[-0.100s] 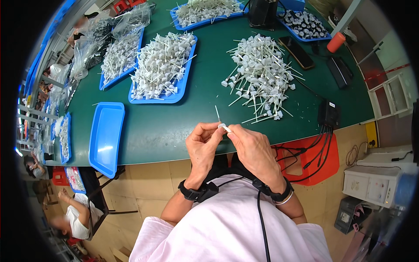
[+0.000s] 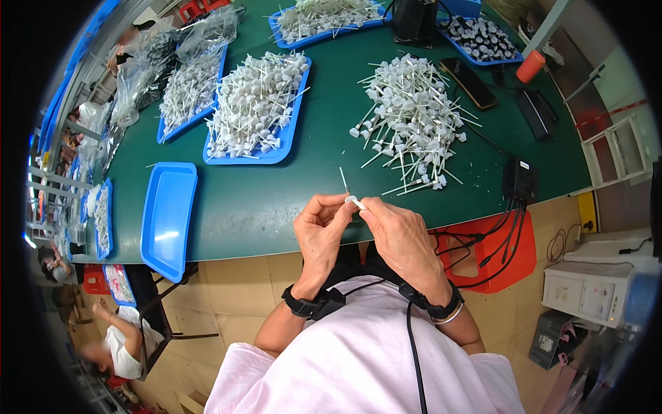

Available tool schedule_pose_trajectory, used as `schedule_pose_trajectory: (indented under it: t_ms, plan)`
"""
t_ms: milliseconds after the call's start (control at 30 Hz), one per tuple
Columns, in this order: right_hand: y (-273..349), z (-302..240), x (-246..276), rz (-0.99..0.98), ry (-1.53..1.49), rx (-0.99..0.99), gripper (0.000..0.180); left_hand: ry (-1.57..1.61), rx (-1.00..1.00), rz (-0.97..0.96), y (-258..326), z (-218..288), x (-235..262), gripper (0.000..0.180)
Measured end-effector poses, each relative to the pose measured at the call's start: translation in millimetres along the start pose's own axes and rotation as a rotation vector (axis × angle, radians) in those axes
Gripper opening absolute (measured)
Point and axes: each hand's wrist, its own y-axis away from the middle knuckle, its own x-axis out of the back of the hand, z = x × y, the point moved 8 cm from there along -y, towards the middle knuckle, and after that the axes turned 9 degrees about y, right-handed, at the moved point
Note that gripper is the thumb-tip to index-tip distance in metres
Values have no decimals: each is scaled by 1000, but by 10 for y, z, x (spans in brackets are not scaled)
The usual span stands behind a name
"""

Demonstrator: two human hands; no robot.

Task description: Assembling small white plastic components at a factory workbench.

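Small white matt plastic part point(image 2: 354, 202), glossy blue plastic tray point(image 2: 167, 217) at left, smooth matt green table point(image 2: 276, 200).

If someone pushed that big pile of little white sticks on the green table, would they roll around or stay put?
The pile of white sticks would probably slide apart easily: the pieces look thin, small and light. They likely would not roll far, since each has a chunky cap on one end and they lie tangled crosswise. The stick pinched between the left hand and right hand looks stiff, standing straight.
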Motion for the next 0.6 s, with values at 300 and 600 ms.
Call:
schedule_pose_trajectory:
  t_ms: [300, 600]
  plan:
    - [9, -15, 1, 12, 89, 4, 12, -11, 1, -5, -9, 4, -10, 12]
    - [1, -24, -3, 16, 135, -1, 11, -24, -45, -5, -15, -5, -10, 12]
